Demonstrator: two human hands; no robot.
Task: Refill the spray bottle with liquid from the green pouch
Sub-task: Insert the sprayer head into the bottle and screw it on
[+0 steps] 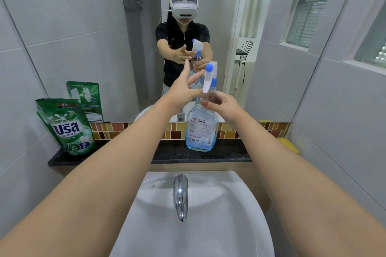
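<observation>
A clear spray bottle [201, 129] with a little blue liquid stands upright on a dark ledge [171, 152] behind a white sink [219, 215]. The right hand [224, 104] grips its neck, fingers wrapped around it. The left hand [183, 87] reaches toward the trigger head, fingers spread. The green pouch [66, 127] stands at the ledge's left end, well apart.

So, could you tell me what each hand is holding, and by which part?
The right hand holds the spray bottle by its neck, just below the trigger head. The left hand is open and holds nothing.
</observation>
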